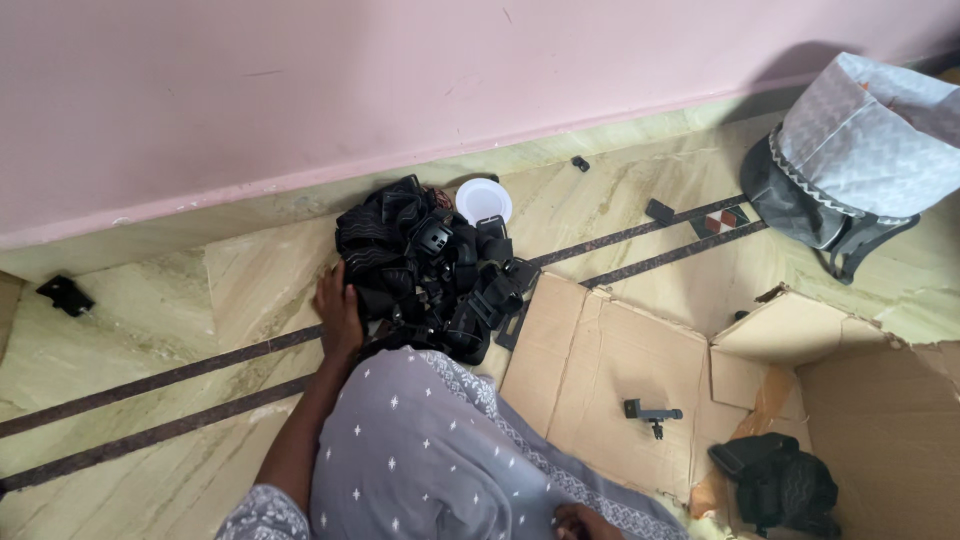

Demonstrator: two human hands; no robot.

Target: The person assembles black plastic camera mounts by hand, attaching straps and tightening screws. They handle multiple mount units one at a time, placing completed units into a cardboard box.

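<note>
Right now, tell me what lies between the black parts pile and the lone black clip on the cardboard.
In the head view, only bare flattened cardboard lies between the black parts pile and the lone clip.

A heap of black plastic clips and brackets (430,270) lies jumbled on the marble floor just under the pink wall, beside a flattened cardboard flap. Its left edge is touched by the left hand (338,310).

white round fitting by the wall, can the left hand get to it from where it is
Probably yes. The left hand rests against the near left side of the black parts pile; the white round fitting lies behind that pile, so the hand would pass over or around it.
</note>
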